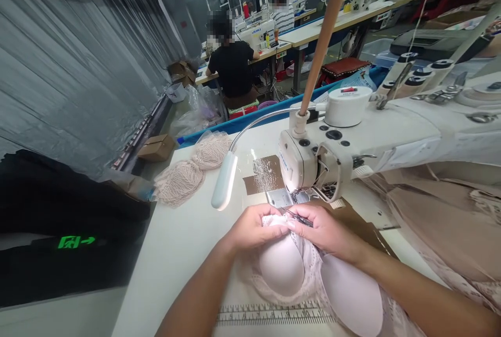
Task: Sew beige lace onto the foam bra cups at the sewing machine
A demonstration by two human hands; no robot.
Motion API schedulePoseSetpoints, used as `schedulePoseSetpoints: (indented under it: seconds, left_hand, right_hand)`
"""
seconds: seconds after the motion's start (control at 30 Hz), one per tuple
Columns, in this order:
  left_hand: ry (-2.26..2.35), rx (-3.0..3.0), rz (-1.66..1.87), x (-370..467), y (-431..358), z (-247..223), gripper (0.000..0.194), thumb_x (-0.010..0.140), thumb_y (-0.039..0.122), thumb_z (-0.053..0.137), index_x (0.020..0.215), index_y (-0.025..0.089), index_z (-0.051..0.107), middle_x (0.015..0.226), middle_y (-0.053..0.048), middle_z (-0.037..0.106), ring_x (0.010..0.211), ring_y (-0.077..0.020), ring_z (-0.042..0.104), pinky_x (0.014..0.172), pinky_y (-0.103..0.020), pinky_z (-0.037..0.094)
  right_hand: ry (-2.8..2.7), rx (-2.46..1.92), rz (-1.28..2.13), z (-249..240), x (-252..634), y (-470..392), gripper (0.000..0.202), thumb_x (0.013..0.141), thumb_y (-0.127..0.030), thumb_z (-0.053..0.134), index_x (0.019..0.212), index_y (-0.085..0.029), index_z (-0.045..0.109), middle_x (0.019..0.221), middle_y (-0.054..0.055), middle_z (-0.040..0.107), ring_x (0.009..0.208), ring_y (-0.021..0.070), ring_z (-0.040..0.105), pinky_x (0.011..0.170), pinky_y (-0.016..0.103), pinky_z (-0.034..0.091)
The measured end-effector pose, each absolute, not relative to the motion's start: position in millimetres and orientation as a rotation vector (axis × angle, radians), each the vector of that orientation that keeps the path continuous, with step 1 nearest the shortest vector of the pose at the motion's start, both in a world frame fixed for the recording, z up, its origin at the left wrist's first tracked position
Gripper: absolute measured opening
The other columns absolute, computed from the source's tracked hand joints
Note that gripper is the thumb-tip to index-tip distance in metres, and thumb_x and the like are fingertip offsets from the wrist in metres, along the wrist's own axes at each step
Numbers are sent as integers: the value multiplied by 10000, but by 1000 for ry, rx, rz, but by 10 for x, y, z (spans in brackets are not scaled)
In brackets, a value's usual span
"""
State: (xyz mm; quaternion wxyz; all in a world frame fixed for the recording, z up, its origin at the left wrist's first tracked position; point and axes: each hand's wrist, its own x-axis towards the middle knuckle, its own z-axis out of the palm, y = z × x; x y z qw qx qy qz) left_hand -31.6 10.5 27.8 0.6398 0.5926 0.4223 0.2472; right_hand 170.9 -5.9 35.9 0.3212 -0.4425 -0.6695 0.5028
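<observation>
A pale pink lace bra with moulded cups lies at the table's front, its upper lace edge raised near the sewing machine. My left hand pinches that edge from the left, thumb and fingers together. On the right, my right hand holds the same edge with its thumb and also has small dark metal snips in its fingers, pointing left. Both hands nearly touch, just in front of the metal needle plate. The needle area is partly hidden.
A lamp on a bendy neck hangs left of the machine head. Lace pieces lie at the table's left edge. A printed ruler runs along the front. Beige fabric is heaped right. Two people sit at machines beyond.
</observation>
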Motion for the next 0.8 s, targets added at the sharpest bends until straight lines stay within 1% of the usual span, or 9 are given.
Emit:
schedulePoseSetpoints:
  seconds: [0.1, 0.2, 0.27, 0.37, 0.47, 0.53, 0.6, 0.7, 0.8]
  left_hand:
    - [971, 1305, 574, -314, 99, 273, 358, 710, 414, 780, 840, 114, 634, 755, -32, 571, 671, -121, 498, 579, -203, 398]
    - [937, 1256, 606, -332, 114, 292, 346, 718, 402, 776, 876, 116, 663, 791, -48, 608, 700, -138, 535, 612, -218, 433]
    - [930, 1229, 613, -335, 120, 311, 351, 725, 399, 772, 901, 109, 680, 833, -71, 633, 728, -157, 560, 645, -239, 455]
    - [939, 1190, 628, -319, 111, 330, 360, 733, 413, 765, 877, 92, 686, 802, -81, 636, 696, -157, 560, 631, -249, 459]
    - [940, 1163, 638, -303, 97, 327, 357, 730, 423, 767, 774, 84, 666, 685, -46, 585, 612, -121, 509, 563, -221, 412]
    - [922, 1173, 630, -300, 94, 318, 360, 731, 426, 765, 735, 81, 660, 650, -33, 554, 589, -108, 479, 543, -215, 379]
    - [900, 1204, 598, -300, 96, 310, 360, 733, 426, 763, 764, 76, 683, 661, -38, 555, 599, -112, 472, 553, -225, 369]
    - [880, 1245, 546, -299, 103, 299, 367, 728, 434, 764, 779, 75, 705, 640, -28, 534, 587, -107, 442, 547, -234, 342]
    - [853, 1251, 537, -292, 109, 286, 391, 703, 459, 777, 708, 77, 690, 593, -3, 480, 559, -92, 388, 524, -232, 292]
  right_hand:
    - [-1762, -1147, 1345, 334, 1735, -58, 272, 854, -427, 541, 847, -183, 661, 845, 45, 660, 814, 214, 610, 736, 330, 506]
    - [-1705, -1164, 1401, 275, 1799, -60, 386, 877, -508, 494, 1080, -204, 615, 1052, 71, 652, 993, 238, 599, 874, 358, 481]
    - [-1674, -1233, 1419, 249, 1853, -61, 494, 882, -572, 443, 1193, -210, 573, 1115, 89, 638, 1043, 257, 585, 918, 390, 460]
    - [-1668, -1315, 1430, 265, 1907, -62, 549, 863, -612, 440, 1223, -226, 589, 1199, 95, 617, 1114, 280, 552, 983, 419, 415]
    - [-1703, -1298, 1465, 316, 1909, -58, 470, 836, -561, 516, 1176, -256, 624, 1275, 64, 581, 1192, 267, 502, 1032, 390, 371]
    - [-1721, -1288, 1482, 338, 1895, -54, 407, 833, -505, 538, 1144, -256, 622, 1211, 55, 609, 1128, 246, 538, 990, 376, 399]
    - [-1739, -1269, 1491, 341, 1877, -51, 340, 840, -454, 537, 1092, -240, 614, 1047, 42, 639, 967, 215, 585, 870, 355, 451]
    - [-1770, -1216, 1487, 327, 1846, -49, 251, 847, -405, 534, 994, -213, 603, 818, 4, 585, 756, 167, 550, 695, 309, 446]
    - [-1764, -1157, 1481, 325, 1805, -49, 221, 833, -395, 556, 923, -196, 596, 754, -7, 543, 713, 155, 518, 658, 298, 428]
